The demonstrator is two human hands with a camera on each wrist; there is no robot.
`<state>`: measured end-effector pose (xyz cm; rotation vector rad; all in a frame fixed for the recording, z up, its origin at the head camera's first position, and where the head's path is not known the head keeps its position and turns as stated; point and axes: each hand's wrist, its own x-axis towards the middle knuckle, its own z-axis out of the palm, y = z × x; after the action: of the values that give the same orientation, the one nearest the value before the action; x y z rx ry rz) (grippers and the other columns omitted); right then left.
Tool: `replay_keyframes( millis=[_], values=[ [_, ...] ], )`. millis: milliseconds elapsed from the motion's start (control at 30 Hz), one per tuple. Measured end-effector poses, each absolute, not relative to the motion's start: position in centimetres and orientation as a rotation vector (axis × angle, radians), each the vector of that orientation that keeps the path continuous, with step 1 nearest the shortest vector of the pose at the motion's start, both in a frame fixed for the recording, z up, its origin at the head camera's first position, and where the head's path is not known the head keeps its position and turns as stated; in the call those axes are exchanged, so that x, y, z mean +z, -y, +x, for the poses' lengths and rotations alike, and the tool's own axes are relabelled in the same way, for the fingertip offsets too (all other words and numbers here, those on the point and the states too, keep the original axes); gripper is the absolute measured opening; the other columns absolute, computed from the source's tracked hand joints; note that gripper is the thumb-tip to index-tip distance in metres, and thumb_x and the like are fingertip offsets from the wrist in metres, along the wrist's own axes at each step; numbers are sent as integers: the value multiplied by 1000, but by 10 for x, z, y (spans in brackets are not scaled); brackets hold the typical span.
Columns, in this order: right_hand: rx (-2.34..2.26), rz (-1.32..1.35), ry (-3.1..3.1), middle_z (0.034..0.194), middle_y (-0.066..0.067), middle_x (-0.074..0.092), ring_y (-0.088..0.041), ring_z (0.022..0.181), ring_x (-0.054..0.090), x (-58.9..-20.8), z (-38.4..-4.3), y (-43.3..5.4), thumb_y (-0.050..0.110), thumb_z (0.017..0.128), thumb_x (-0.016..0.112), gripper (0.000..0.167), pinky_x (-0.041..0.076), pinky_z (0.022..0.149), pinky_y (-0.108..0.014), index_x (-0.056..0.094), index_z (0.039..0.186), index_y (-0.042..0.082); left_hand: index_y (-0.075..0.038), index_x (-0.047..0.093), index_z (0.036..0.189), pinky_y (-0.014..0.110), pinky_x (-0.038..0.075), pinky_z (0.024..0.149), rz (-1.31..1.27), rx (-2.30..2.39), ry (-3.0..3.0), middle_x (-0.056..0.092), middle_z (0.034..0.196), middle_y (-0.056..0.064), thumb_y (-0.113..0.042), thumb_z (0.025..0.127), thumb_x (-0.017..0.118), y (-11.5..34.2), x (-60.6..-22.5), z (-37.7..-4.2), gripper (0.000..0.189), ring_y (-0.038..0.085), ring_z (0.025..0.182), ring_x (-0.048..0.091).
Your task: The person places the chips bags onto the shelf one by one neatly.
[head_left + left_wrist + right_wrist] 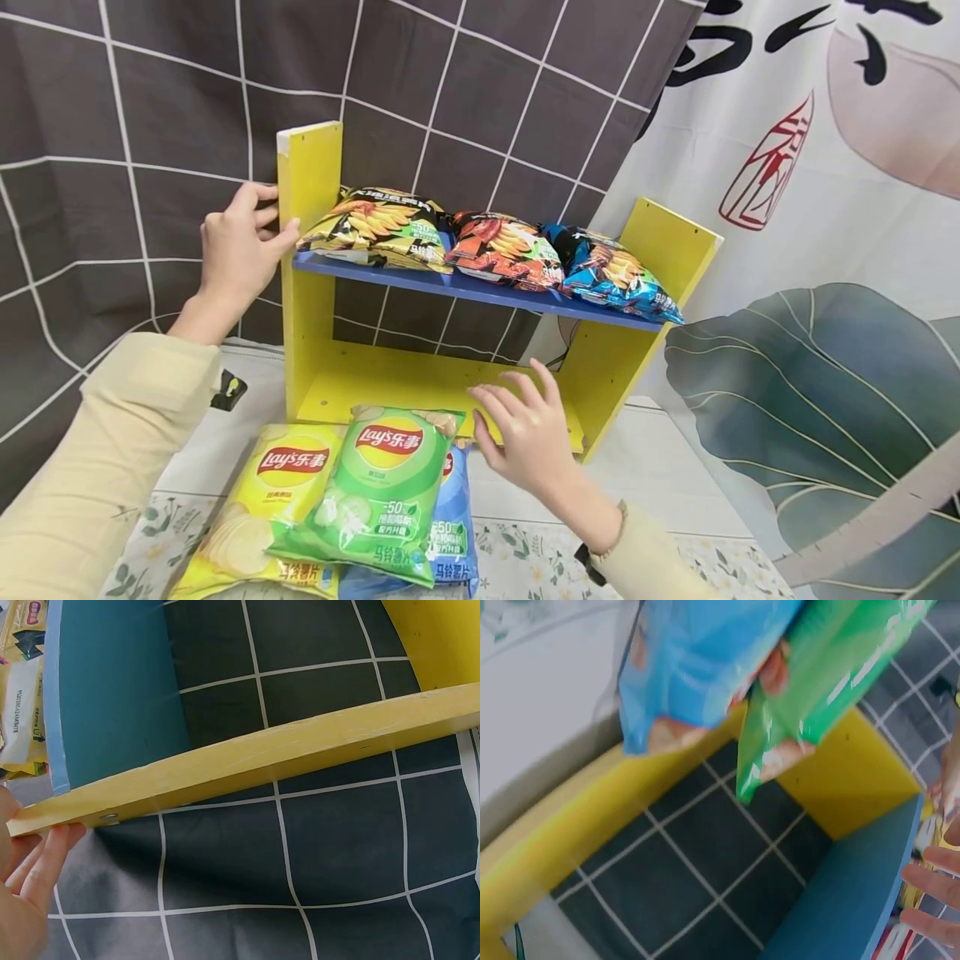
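Observation:
My left hand (238,250) grips the left side panel (309,333) of a small yellow shelf unit, with the thumb at its front edge and the fingers on the outer side. In the left wrist view, the fingers (49,866) lie against the panel's edge. My right hand (528,429) hovers in front of the lower compartment, fingers spread and slightly bent, holding nothing. Close to its left are a green bag of Lay's chips (382,492), a blue bag (453,525) partly hidden under it, and a yellow bag (262,500).
On the blue upper board (465,287) lie a black-and-gold chip bag (382,229), a red one (506,250) and a blue one (615,275). Behind the unit hangs a dark checked cloth (187,100). A white printed curtain (750,275) hangs at right. The tabletop (540,533) has a floral cover.

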<state>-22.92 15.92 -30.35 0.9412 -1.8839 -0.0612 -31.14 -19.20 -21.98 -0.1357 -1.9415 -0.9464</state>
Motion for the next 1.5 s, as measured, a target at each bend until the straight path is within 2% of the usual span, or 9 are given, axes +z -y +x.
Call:
replay_keyframes(
  millis=[167,267,567,800,967,1067,1300,1400,1500],
  values=[
    [-54,1030,1885,94,0,75,-20,87,66,-317,-220,-145,24,82,62,23,55,81,-34,73,99,12,-2,59,120,3,48,76,-143,-958,1937,66,116,21,-14,86,66,192,-219,-311,37,37,93,70],
    [-50,1089,1904,96,0,75,-17,86,66,-323,-211,-136,24,79,66,25,56,72,-25,73,101,12,-2,59,120,-2,45,74,-146,-958,1938,65,116,21,-15,86,66,191,-219,-311,37,37,93,70],
    [-78,1273,1979,105,2,73,-15,97,67,-338,-176,-107,36,89,55,32,55,86,-25,69,109,14,-3,59,120,-2,44,73,-143,-957,1944,66,116,20,-15,86,66,190,-219,-310,37,37,93,70],
    [-142,1405,2133,123,1,67,-17,110,63,-350,-154,-92,55,91,52,51,57,79,-26,62,124,17,-2,59,120,20,55,81,-133,-943,1949,66,116,20,-15,87,66,191,-217,-311,37,35,94,70],
    [-283,1431,2134,126,3,65,-18,114,62,-361,-156,-87,61,88,52,58,57,79,-24,59,127,19,-1,58,120,-2,44,75,-137,-942,1953,67,116,20,-16,87,65,191,-217,-312,37,34,94,70],
    [-333,1433,2107,126,4,65,-18,114,63,-367,-158,-86,60,86,55,57,57,82,-26,59,126,20,-2,58,120,-2,44,75,-140,-944,1953,67,116,19,-16,87,65,191,-218,-311,37,34,94,70],
    [-345,1339,2051,120,3,67,-19,108,65,-379,-158,-85,48,76,70,54,57,81,-27,60,121,19,-2,59,120,32,56,82,-137,-946,1952,66,116,20,-15,87,65,190,-218,-310,36,35,94,70],
    [-314,1253,2041,117,-2,69,-25,106,67,-385,-156,-82,38,81,67,45,57,79,-30,61,120,17,-2,59,121,27,56,82,-137,-940,1953,66,116,19,-16,87,65,191,-218,-310,36,35,94,70],
    [-301,1197,2026,115,-6,69,-27,104,68,-390,-155,-80,28,95,51,31,58,77,-31,61,121,15,-2,59,121,17,55,81,-141,-941,1951,66,116,19,-16,87,65,191,-218,-311,37,34,94,70]
  ],
)
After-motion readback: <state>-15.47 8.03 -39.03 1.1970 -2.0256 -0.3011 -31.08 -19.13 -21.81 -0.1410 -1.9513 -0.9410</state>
